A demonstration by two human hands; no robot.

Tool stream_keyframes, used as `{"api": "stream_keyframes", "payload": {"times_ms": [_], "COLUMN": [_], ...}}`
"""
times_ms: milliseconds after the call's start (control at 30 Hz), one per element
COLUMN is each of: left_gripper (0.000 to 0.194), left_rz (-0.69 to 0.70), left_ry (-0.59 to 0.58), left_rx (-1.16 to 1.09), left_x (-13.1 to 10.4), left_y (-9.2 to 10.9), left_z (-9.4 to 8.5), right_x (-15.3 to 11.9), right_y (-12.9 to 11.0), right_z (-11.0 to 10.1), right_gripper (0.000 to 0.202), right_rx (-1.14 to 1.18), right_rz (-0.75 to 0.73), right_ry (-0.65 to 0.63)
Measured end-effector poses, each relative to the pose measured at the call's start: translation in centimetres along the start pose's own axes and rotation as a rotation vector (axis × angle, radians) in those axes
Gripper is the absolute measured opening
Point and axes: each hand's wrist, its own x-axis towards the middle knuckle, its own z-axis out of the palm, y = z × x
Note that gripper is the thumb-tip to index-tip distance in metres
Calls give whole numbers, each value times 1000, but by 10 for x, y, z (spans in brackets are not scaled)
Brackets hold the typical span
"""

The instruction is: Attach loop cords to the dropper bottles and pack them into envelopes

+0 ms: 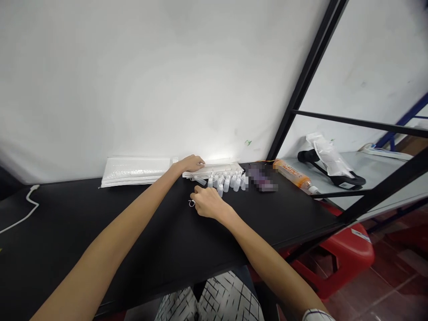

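Note:
My left hand [192,163] is at the left end of a flat pile of clear plastic bags [217,168] near the wall. Its fingers are bent and pressed together; whatever they hold is hidden. Closer to me, my right hand [209,203] is closed low over the black table, with a small white ring [191,203] sticking out at its fingertips. The rest of what it grips cannot be seen. Just beyond the right hand stands a cluster of small translucent white bottles [226,183]. One clear bottle [199,180] lies tilted on its side between my hands.
White bubble mailers [137,170] are stacked against the wall at left. A white cable [30,207] lies at the far left. To the right are a blurred-out item [262,177], an orange-labelled bottle [294,174], a black metal frame [301,84] and a red stool [347,254].

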Motion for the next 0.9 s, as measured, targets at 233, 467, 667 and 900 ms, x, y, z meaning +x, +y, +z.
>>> {"api": "stream_keyframes", "payload": {"times_ms": [233,467,667,900], "left_gripper": [32,37,38,33], "left_rz": [-129,-149,-100,-149], "left_ry": [213,223,180,359], "left_rx": [43,-28,-67,-8], "left_x": [-2,-6,-10,-11], "left_y": [12,6,3,8], "left_z": [-10,-9,3,-11], "right_x": [-1,-1,-1,-2], "right_y": [-1,-2,-2,-2], "right_z": [0,0,0,0], "right_gripper": [22,22,23,22], "right_rx": [-10,-6,10,3], "right_rz": [-4,0,0,1], "right_ry": [16,30,23,36]}}
